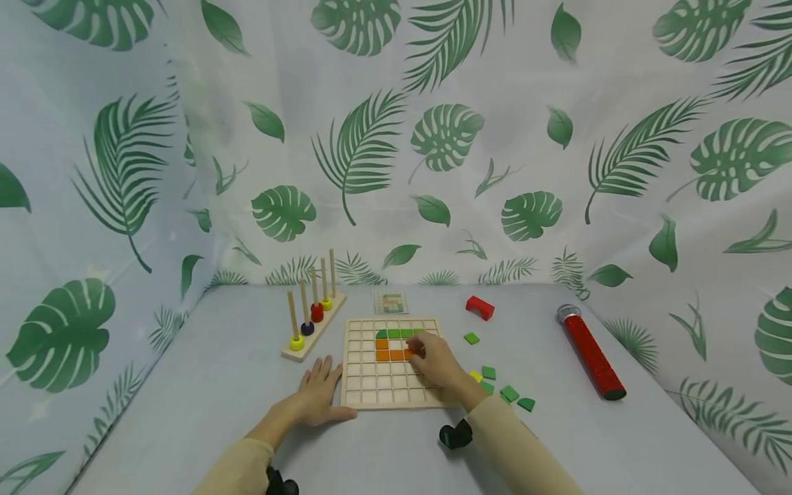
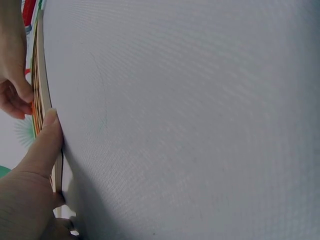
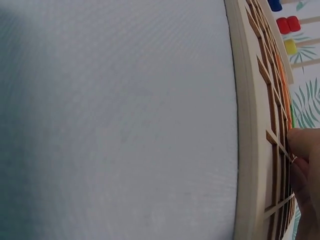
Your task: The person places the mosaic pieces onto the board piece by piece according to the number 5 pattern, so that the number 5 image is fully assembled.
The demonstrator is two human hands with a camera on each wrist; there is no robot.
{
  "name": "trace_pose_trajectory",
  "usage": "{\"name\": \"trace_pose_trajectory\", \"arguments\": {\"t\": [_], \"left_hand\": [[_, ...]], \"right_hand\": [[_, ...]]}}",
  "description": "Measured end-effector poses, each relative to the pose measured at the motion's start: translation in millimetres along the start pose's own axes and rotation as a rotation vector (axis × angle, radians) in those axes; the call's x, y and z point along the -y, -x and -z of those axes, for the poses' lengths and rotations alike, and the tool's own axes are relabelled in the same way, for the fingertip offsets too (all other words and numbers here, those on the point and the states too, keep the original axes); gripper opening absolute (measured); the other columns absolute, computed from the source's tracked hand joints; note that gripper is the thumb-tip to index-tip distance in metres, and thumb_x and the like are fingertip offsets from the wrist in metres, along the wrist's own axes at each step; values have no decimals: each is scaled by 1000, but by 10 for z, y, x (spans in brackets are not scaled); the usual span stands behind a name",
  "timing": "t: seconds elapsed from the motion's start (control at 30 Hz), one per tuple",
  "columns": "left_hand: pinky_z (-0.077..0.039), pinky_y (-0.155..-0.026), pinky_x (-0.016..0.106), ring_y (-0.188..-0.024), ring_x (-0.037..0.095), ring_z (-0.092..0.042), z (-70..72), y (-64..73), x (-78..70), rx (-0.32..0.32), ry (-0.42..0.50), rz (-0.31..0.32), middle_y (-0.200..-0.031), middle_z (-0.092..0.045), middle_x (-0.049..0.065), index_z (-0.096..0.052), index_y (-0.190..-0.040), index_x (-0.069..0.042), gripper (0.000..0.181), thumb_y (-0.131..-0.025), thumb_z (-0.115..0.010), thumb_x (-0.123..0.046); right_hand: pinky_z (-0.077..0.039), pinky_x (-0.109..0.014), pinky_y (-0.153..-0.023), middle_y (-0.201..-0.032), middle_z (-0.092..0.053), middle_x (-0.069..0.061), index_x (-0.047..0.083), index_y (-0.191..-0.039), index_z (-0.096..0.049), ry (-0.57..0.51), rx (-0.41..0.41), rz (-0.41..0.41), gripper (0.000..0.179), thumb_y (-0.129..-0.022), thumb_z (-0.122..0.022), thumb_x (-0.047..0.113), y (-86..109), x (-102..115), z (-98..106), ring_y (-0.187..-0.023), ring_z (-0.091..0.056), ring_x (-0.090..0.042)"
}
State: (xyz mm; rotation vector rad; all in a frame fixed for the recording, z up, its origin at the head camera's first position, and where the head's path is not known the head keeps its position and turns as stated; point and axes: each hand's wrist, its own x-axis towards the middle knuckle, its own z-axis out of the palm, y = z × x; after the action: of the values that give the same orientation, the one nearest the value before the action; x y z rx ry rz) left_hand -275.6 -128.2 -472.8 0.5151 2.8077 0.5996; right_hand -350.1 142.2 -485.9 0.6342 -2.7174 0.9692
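A wooden grid board (image 1: 374,385) lies on the table, with a row of green tiles (image 1: 399,334) and several orange tiles (image 1: 383,355) set in its squares. At the right end of the lower orange row, my right hand (image 1: 436,359) pinches an orange tile (image 1: 408,354), partly covered by the fingertips. My left hand (image 1: 318,397) rests spread beside the board's left edge. In the left wrist view, the left thumb (image 2: 42,150) touches the board's front edge (image 2: 45,85). The right wrist view shows the right hand (image 3: 307,165) low over the grid.
Left of the board stands a peg stand (image 1: 315,335) with coloured beads. Behind is a small pattern card (image 1: 390,302). To the right lie a red arch block (image 1: 480,307), loose green tiles (image 1: 509,393), a yellow piece (image 1: 476,376) and a red microphone (image 1: 592,354).
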Motion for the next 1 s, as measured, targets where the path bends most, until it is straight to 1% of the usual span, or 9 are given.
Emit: {"name": "trace_pose_trajectory", "arguments": {"t": [0.17, 0.33, 0.57, 0.67, 0.73, 0.83, 1.0], "left_hand": [[-9, -110, 58, -139, 45, -4, -2, -17, -27, 2, 4, 9, -151, -10, 31, -27, -145, 5, 98, -79, -67, -56], [-8, -110, 57, -139, 45, -3, 2, -8, -33, 8, 4, 20, -151, -9, 31, -27, -145, 5, 98, -79, -68, -55], [-8, -110, 58, -139, 45, -3, -22, -11, -41, 5, -4, 30, -151, -9, 30, -27, -145, 4, 98, -79, -68, -56], [-8, -110, 58, -139, 45, -3, -30, -16, -39, 4, -4, 29, -151, -9, 31, -27, -145, 4, 98, -78, -68, -56], [-8, -110, 58, -139, 45, -3, -35, -18, -36, 1, -5, 26, -151, -9, 31, -27, -145, 4, 99, -79, -68, -56], [-8, -110, 59, -139, 46, -3, -36, -16, -35, -4, 0, 25, -151, -9, 31, -27, -145, 5, 98, -79, -68, -56], [-8, -110, 59, -139, 47, -4, -31, 6, -21, 1, -6, 22, -150, -10, 32, -27, -144, 6, 98, -79, -68, -55]], "right_hand": [[-51, -33, -82, -100, -63, -3, 3, -108, -63, -7, 0, -4, 28, -81, -68, -2, 0, -6, 34, -92, -58, -16], [-51, -34, -84, -101, -64, -3, 3, -108, -64, -4, 7, -3, 27, -81, -68, -1, 1, -10, 26, -94, -59, -17], [-51, -32, -83, -102, -64, -4, 2, -109, -63, 8, 16, 12, 27, -82, -67, 0, -1, -34, 29, -93, -59, -17], [-52, -31, -80, -100, -64, -5, 1, -109, -63, -7, 1, 12, 26, -83, -66, 0, 11, -53, 67, -91, -60, -16], [-52, -31, -78, -98, -64, -5, 1, -107, -64, -12, -25, 18, 24, -83, -66, -1, 29, -90, 104, -90, -61, -16], [-52, -30, -76, -95, -64, -5, 0, -105, -64, -11, -68, 1, 21, -84, -66, -1, 78, -159, 191, -88, -61, -16], [-52, -32, -77, -95, -63, -5, 1, -105, -64, -4, -111, -86, 21, -84, -67, -1, 229, -307, 364, -89, -61, -18]]}}
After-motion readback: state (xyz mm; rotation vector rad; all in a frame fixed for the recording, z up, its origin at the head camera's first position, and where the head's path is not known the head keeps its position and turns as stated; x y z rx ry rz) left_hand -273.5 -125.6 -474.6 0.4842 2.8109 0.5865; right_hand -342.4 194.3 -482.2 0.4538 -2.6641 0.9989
